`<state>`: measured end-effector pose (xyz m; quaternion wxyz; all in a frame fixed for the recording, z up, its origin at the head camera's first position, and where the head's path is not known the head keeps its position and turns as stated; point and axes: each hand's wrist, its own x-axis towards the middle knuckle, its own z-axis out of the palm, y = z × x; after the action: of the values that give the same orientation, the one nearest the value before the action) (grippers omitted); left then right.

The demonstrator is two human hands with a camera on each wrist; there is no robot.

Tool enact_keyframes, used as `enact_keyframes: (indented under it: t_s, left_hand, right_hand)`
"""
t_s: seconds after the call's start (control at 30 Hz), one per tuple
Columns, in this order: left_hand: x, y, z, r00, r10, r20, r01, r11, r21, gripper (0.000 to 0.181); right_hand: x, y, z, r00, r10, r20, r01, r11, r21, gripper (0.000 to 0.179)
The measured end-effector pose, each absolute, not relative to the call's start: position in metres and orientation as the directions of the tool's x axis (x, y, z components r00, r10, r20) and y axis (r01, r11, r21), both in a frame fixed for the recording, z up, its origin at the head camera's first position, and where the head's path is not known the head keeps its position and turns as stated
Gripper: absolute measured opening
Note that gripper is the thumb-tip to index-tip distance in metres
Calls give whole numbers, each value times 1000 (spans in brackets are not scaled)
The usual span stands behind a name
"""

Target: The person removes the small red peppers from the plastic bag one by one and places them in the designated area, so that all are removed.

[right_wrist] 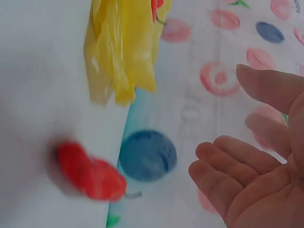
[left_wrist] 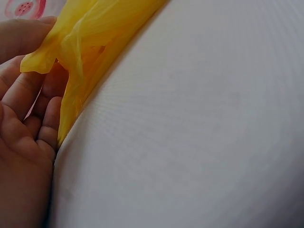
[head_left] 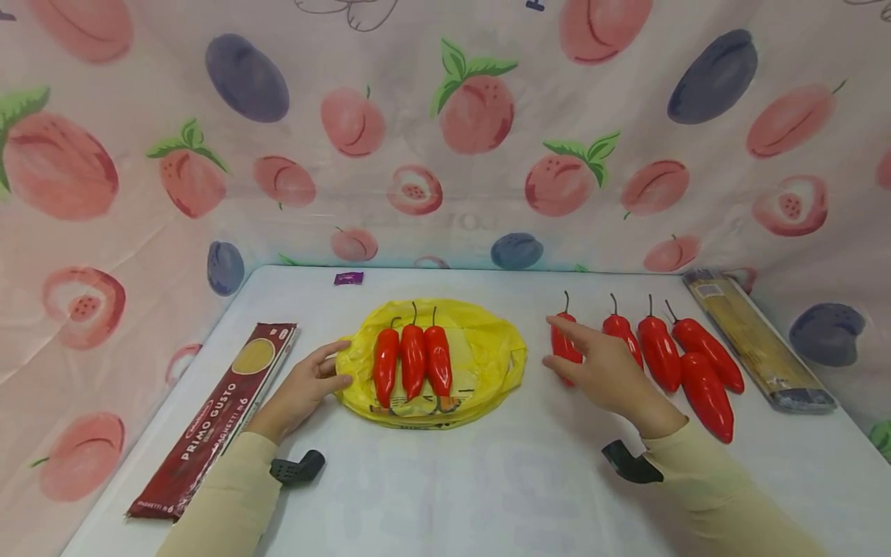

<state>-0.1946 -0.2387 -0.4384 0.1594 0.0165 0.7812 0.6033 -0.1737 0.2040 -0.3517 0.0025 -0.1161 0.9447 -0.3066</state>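
A yellow plastic bag (head_left: 487,356) lies flattened on the white table with three red chili peppers (head_left: 414,360) side by side on top. At the bag's left edge is my left hand (head_left: 302,391); in the left wrist view its thumb and fingers pinch the crumpled yellow plastic (left_wrist: 78,52). My right hand (head_left: 602,371) hovers over a single red pepper (head_left: 564,348) right of the bag, fingers spread and holding nothing. The right wrist view shows that pepper (right_wrist: 92,175) on the table, apart from the open palm (right_wrist: 256,190).
Several more red peppers (head_left: 659,352) lie right of my right hand. A clear pack of spaghetti (head_left: 759,340) lies at the far right, a dark red spaghetti pack (head_left: 216,418) at the left. A small purple packet (head_left: 349,278) sits near the back edge, before a fruit-print cloth (head_left: 418,93).
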Motion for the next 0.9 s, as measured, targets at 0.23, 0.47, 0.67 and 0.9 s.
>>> enact_keyframes:
  t_s: [0.23, 0.47, 0.67, 0.9]
  left_hand:
    - [-196, -239, -440, -953, 204, -223, -159, 286, 945, 69]
    - [-196, -240, -440, -953, 194, -231, -168, 296, 940, 70]
    - [-196, -239, -440, -952, 195, -234, -173, 286, 942, 70]
    - [-196, -238, -439, -952, 206, -225, -161, 287, 944, 69]
  right_hand:
    - [-178, 170, -358, -962, -266, 64, -243, 722, -648, 63]
    - [-181, 143, -366, -944, -326, 52, -271, 674, -687, 61]
    - [-185, 127, -372, -934, -356, 36, -272, 643, -716, 59]
    - [-191, 108, -378, -931, -365, 1, -251, 638, -728, 57]
